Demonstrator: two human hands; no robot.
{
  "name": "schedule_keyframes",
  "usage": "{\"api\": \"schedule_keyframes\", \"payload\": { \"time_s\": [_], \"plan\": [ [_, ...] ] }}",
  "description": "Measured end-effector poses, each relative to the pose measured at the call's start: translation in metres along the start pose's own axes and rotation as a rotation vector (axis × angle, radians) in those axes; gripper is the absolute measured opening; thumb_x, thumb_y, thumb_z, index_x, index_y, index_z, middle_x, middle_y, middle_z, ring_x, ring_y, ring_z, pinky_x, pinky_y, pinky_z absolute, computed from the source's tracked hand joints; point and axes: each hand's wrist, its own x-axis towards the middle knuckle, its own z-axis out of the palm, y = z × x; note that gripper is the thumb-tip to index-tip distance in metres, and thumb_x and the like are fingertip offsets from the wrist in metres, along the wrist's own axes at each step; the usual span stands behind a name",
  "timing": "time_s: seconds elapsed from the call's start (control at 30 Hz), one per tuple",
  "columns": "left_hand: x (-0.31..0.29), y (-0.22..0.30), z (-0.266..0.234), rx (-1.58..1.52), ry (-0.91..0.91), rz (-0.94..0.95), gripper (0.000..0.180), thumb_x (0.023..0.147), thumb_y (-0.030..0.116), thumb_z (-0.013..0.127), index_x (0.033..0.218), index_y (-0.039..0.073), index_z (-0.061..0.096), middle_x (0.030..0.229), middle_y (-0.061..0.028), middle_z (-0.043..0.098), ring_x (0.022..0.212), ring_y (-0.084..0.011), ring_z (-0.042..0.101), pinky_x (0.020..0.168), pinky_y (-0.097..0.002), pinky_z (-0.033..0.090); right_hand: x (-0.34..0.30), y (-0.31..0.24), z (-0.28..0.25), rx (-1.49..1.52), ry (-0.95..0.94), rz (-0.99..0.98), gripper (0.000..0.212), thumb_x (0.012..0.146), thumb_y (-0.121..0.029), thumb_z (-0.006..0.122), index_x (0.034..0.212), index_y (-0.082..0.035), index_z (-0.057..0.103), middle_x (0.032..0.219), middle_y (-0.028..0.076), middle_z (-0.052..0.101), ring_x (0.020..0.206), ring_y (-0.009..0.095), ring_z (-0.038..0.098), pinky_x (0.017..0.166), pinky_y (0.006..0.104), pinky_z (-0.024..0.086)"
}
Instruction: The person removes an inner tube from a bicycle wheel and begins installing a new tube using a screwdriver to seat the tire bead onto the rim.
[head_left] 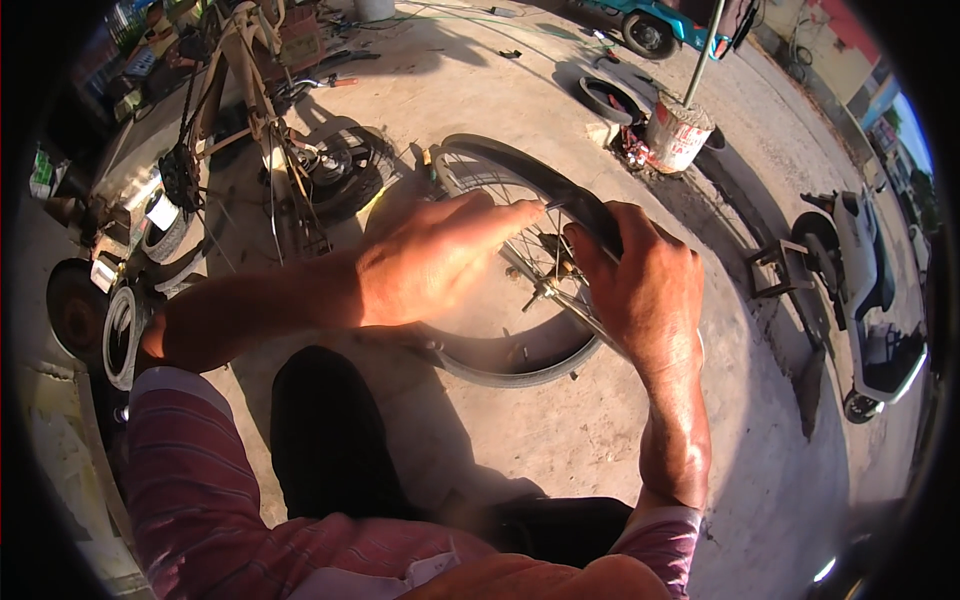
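Observation:
A spoked bicycle wheel (545, 285) is in front of me, its black tyre (500, 153) arching over the far side. My right hand (648, 280) is wrapped over the tyre at the upper right, thumb on the inner side. My left hand (435, 255) reaches across the spokes from the left. Its fingers are closed, with the fingertips at the inner edge of the tyre beside my right thumb. A small dark piece shows at those fingertips; its kind is unclear. The axle (543, 290) with its nut shows between my hands. My left hand hides part of the spokes and rim.
A brown bicycle frame (240, 100) stands at the far left, with a wheel (345, 170) beside it. A white bucket (680, 133) holding a pole and a loose tyre (610, 100) are at the far right. A white scooter (870, 300) stands at the right, near a small stool (780, 268).

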Motion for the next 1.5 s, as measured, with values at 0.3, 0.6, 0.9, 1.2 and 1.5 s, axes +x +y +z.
{"api": "schedule_keyframes", "payload": {
  "time_s": [0.3, 0.6, 0.9, 1.2, 1.5],
  "plan": [
    [0.000, -0.024, 0.046, -0.094, 0.358, 0.168, 0.066, 0.089, -0.014, 0.056, 0.151, 0.007, 0.051, 0.109, -0.0168, 0.070, 0.088, -0.0233, 0.071, 0.078, -0.0325, 0.061, 0.005, 0.008, -0.001, 0.052, 0.007, 0.009, 0.033, 0.093, -0.038, 0.074, 0.092, -0.006, 0.063, 0.077, 0.017, 0.072, 0.069, 0.041, 0.070, 0.064, 0.0492, 0.055],
    [-0.008, -0.013, -0.011, 0.002, 0.188, 0.025, 0.049, 0.091, -0.013, 0.061, 0.138, 0.002, 0.063, 0.099, -0.0122, 0.067, 0.078, -0.0213, 0.062, 0.074, -0.0304, 0.052, -0.001, 0.006, -0.003, 0.137, 0.021, 0.000, 0.032, 0.088, -0.032, 0.078, 0.107, -0.008, 0.068, 0.080, 0.016, 0.074, 0.071, 0.037, 0.072, 0.065, 0.0452, 0.057],
    [-0.010, -0.005, -0.023, -0.064, 0.112, -0.037, 0.061, 0.087, -0.005, 0.075, 0.144, 0.005, 0.057, 0.110, -0.0115, 0.067, 0.085, -0.0244, 0.065, 0.078, -0.0329, 0.053, -0.012, -0.010, -0.002, 0.247, -0.041, 0.028, 0.048, 0.082, -0.026, 0.084, 0.122, -0.009, 0.063, 0.086, 0.013, 0.076, 0.076, 0.032, 0.075, 0.066, 0.0433, 0.059],
    [0.016, -0.013, -0.009, 0.078, 0.083, -0.064, 0.045, 0.076, 0.004, 0.087, 0.116, -0.002, 0.067, 0.103, -0.0143, 0.067, 0.091, -0.0305, 0.068, 0.080, -0.0368, 0.056, -0.019, 0.013, -0.021, 0.198, -0.181, 0.029, 0.052, 0.079, -0.024, 0.086, 0.124, -0.011, 0.064, 0.093, 0.007, 0.074, 0.087, 0.028, 0.073, 0.074, 0.0395, 0.058],
    [0.002, 0.006, -0.002, -0.018, 0.097, -0.110, 0.037, 0.078, -0.001, 0.085, 0.109, -0.004, 0.065, 0.105, -0.0134, 0.067, 0.083, -0.0266, 0.067, 0.074, -0.0334, 0.054, -0.091, 0.084, -0.013, 0.346, -0.190, 0.153, 0.045, 0.072, -0.001, 0.080, 0.116, -0.010, 0.072, 0.101, 0.009, 0.072, 0.088, 0.030, 0.070, 0.077, 0.0390, 0.057]
  ]
}}
